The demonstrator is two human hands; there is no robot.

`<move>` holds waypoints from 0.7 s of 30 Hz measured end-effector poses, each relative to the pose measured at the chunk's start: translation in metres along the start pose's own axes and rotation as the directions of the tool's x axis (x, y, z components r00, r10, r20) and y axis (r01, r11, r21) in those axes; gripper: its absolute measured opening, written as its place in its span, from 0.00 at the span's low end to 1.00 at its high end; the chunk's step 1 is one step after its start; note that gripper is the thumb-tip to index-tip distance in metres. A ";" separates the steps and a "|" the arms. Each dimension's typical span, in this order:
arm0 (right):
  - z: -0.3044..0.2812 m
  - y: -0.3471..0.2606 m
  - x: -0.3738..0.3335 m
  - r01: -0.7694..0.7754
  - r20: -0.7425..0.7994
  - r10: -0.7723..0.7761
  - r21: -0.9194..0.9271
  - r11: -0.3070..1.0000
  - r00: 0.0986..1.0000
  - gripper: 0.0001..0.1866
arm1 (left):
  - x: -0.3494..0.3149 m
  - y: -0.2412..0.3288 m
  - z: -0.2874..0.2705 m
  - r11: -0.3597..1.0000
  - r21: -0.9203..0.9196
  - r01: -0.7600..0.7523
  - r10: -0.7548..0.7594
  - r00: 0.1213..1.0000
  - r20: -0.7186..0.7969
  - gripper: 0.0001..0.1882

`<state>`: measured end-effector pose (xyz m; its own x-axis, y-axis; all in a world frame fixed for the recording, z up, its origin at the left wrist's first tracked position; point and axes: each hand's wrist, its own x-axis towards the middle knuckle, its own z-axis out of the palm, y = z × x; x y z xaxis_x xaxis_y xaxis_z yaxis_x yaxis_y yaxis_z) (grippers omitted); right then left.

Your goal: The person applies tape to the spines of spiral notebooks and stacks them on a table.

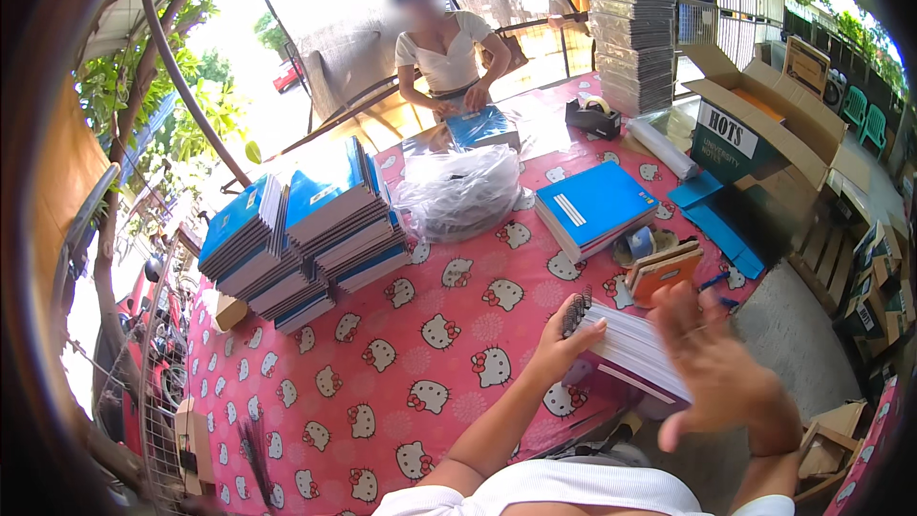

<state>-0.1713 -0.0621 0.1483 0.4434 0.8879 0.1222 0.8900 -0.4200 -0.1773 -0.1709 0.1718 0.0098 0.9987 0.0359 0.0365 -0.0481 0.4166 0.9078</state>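
My left hand grips one end of a stack of notebooks; their white page edges face up, and a purple cover shows on the near side. Black spiral coils stick out beside its fingers. Over the other end of the stack is my right hand, thumb apart and fingers stretched out, slightly smeared by motion; whether its palm touches the pages I cannot tell. Just beyond the stack stand small orange-covered notebooks. Behind those lies a pile of blue-covered notebooks.
Tall stacks of blue notebooks stand on the left of the pink table. Clear plastic bags and a tape dispenser lie farther back. Across the table a person handles a blue pack. An open cardboard box sits right.
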 end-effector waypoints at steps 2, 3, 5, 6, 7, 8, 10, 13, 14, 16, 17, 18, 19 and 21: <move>-0.019 -0.009 -0.008 -0.019 -0.119 0.017 -0.017 1.000 0.993 0.64 | -0.001 -0.001 -0.003 1.000 -0.002 -0.003 0.003 1.000 0.001 0.20; -0.023 -0.012 -0.012 -0.055 -0.239 0.046 -0.034 0.998 0.970 0.64 | 0.000 -0.003 -0.002 1.000 -0.005 -0.001 0.001 1.000 0.017 0.19; 0.029 0.006 -0.003 -0.028 0.135 0.067 -0.271 0.962 0.989 0.61 | 0.005 -0.004 0.003 1.000 0.001 0.011 -0.011 0.999 0.043 0.20; 0.032 0.007 -0.007 -0.039 0.111 0.070 -0.264 0.964 0.991 0.62 | 0.005 -0.004 0.002 1.000 0.012 0.012 -0.013 0.999 0.042 0.21; 0.035 0.010 -0.012 -0.051 0.086 0.075 -0.256 0.965 0.993 0.62 | 0.005 -0.002 0.000 1.000 0.015 0.028 -0.028 0.999 0.031 0.21; 0.034 0.014 -0.023 -0.057 0.103 0.085 -0.247 0.967 0.991 0.62 | 0.006 -0.002 0.000 0.999 0.039 0.000 0.000 1.000 0.010 0.23; 0.035 0.029 -0.055 -0.253 -0.106 0.348 0.498 0.829 0.931 0.67 | 0.004 -0.006 -0.006 0.998 0.068 -0.016 0.018 0.999 -0.037 0.27; 0.096 0.038 -0.074 0.084 -0.634 0.559 0.698 0.711 0.534 0.71 | 0.013 -0.011 -0.015 0.993 -0.004 -0.121 0.120 0.980 0.156 0.33; 0.132 0.039 -0.072 0.110 -0.660 0.552 0.687 0.719 0.510 0.70 | 0.013 -0.016 -0.021 0.980 -0.039 -0.196 0.200 0.950 0.239 0.35; 0.214 0.046 -0.087 0.054 -0.629 0.520 0.665 0.745 0.578 0.62 | 0.012 -0.038 -0.035 0.965 0.012 -0.263 0.238 0.889 0.391 0.41; 0.244 0.046 -0.090 0.001 -0.561 0.489 0.658 0.753 0.668 0.57 | 0.007 -0.051 -0.043 0.961 0.079 -0.266 0.211 0.885 0.415 0.43; 0.270 0.046 -0.097 -0.029 -0.524 0.519 0.684 0.729 0.675 0.51 | 0.003 -0.065 -0.050 0.952 0.143 -0.272 0.185 0.878 0.441 0.45; 0.283 0.042 -0.098 -0.060 -0.485 0.551 0.711 0.701 0.679 0.45 | -0.003 -0.081 -0.058 0.961 0.114 -0.251 0.192 0.907 0.375 0.43; 0.283 0.033 -0.095 -0.077 -0.471 0.582 0.731 0.678 0.663 0.39 | -0.008 -0.087 -0.063 0.970 0.083 -0.230 0.194 0.931 0.310 0.41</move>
<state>-0.2144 -0.1076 -0.1458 0.8621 0.2557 0.4374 0.4919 -0.2157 -0.8435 -0.1760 0.1920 -0.0958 0.9254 -0.1675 0.3399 -0.2749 0.3205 0.9065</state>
